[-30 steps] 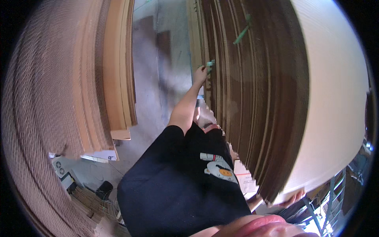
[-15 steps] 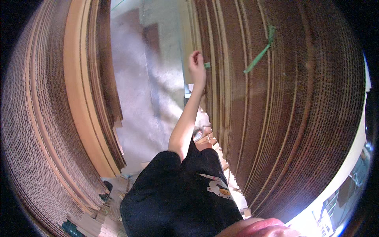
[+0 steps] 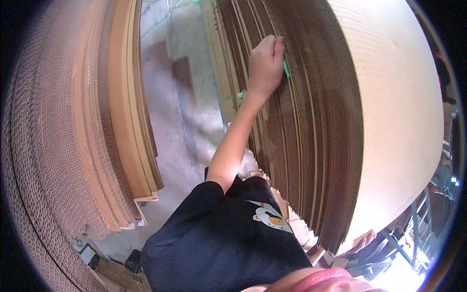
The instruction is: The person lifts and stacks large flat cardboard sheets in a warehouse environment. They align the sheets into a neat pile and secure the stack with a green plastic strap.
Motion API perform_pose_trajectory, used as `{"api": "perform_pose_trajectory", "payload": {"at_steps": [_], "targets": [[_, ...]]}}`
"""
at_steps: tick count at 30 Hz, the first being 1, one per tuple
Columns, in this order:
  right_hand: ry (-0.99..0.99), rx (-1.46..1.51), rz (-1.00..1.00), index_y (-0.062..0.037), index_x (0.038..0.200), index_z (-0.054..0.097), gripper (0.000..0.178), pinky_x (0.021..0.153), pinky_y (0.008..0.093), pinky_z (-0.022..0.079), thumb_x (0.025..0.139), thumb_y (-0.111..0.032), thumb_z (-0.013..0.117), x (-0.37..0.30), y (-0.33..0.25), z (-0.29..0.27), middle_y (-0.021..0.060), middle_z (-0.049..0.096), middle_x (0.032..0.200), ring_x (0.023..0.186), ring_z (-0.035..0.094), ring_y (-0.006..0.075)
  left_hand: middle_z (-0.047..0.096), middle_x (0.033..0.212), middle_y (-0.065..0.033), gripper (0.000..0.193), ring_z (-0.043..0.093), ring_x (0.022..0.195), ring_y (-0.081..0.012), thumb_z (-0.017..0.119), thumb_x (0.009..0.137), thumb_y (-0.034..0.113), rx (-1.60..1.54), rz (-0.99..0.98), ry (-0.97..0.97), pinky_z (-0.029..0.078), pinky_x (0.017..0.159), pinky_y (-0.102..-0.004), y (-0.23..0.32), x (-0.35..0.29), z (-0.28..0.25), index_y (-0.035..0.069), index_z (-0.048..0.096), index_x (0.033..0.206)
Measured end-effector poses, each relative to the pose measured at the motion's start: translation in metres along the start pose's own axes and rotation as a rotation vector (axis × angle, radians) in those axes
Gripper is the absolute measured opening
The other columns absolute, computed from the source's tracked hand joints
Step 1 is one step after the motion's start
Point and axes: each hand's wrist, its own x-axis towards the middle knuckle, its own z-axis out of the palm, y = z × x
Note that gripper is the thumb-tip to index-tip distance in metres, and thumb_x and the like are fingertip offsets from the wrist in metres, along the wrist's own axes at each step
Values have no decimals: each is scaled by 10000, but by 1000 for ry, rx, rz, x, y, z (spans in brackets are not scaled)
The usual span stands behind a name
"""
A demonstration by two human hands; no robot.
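In front of me rises a thick stack of brown cardboard sheets (image 3: 311, 121), its layered edges facing up. My left hand (image 3: 266, 65) is closed over these edges, thumb and fingers pinched on a thin green strap (image 3: 286, 69); most of the strap is hidden under the hand. At the stack's near right corner my right hand (image 3: 364, 240) shows beside the broad pale outer face (image 3: 399, 112). Its fingers look stretched along the board's lower edge, with part of the palm hidden. A smaller green strap piece (image 3: 241, 94) sits by my left wrist, at the stack's left side.
Another tall stack of cardboard sheets (image 3: 87, 112) stands to my left. Between the stacks runs a strip of grey concrete floor (image 3: 168, 112), with green strapping (image 3: 182, 4) at its far end. A metal frame (image 3: 418, 228) stands at the lower right.
My left hand has moved right from the stack's left edge onto the green strap, which lay loose before. The stack's pale outer face and my right hand have come into view.
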Motion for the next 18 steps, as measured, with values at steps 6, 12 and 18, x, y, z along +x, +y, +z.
{"api": "perform_pose_trajectory", "payload": {"at_steps": [6,12,18], "targets": [[38,105,28,-72,1363,485,740,1130,684,291,971,-639,216,-7,2,-4,233,487,1405,1338,456,436,423,689,29,337,384,625,-109,448,1088,293,-1070,-176,252,355,587,-284,-28,-18,12,105,477,809],[124,197,186,4,1323,547,698,1178,621,246,1004,-510,198,-5,-15,8,249,533,1392,1378,421,433,627,969,-48,255,602,882,-142,582,1037,285,-492,-48,63,492,840,-302,-32,-16,-15,31,607,1022],[133,294,188,-8,1373,530,710,1179,617,247,1016,-501,164,-14,-4,6,221,540,1400,1377,424,432,655,915,-36,273,612,868,-109,738,933,261,-386,-145,37,493,788,-283,-25,-9,4,18,648,1020]]}}
